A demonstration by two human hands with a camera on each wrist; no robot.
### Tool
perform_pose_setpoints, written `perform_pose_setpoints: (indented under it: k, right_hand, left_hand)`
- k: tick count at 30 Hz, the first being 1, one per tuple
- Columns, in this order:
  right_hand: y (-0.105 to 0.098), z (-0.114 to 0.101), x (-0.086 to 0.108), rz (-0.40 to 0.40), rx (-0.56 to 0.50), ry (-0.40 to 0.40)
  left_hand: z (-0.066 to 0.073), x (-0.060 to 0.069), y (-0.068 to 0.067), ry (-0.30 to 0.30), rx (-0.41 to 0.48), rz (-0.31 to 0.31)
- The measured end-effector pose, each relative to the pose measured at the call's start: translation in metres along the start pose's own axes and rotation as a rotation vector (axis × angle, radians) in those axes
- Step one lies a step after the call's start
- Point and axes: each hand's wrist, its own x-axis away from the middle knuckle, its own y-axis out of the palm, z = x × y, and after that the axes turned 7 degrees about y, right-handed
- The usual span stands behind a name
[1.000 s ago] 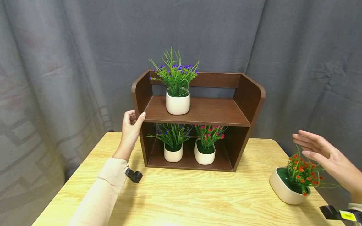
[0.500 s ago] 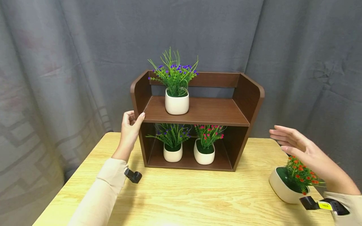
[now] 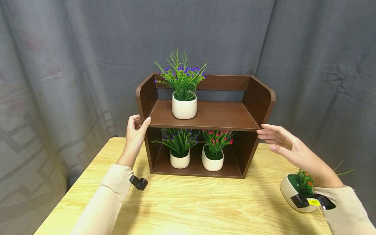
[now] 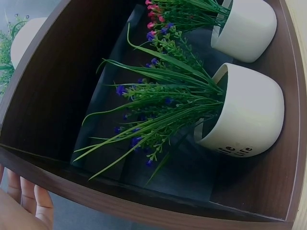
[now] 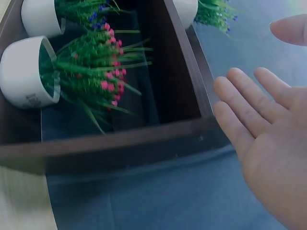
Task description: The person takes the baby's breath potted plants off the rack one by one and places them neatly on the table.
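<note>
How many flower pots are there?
4. Upper level of the brown shelf: a purple-flowered pot. Its lower level: a second purple-flowered pot and a pink-flowered pot. On the table: an orange-flowered pot, partly behind the right arm. Others might be hidden.

L fingers part-hid behind shelf; orange-flwr pot part-hid by R forearm.

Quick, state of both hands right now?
Left hand: closed, holding the left side of the brown shelf.
Right hand: open, holding nothing, near the shelf's right side.
</note>
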Motion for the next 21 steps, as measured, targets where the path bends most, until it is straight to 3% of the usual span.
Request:
perform_pose_setpoints:
  k: [12,21]
  right_hand:
    - [0.023,-0.004,-0.035,0.018,-0.125,-0.074]
    - [0.043,-0.007,-0.067,0.035,-0.115,-0.01]
  left_hand:
    - [-0.001,0.001,0.003,0.003,-0.005,0.001]
    - [0.0,0.0,0.001,0.015,-0.016,0.007]
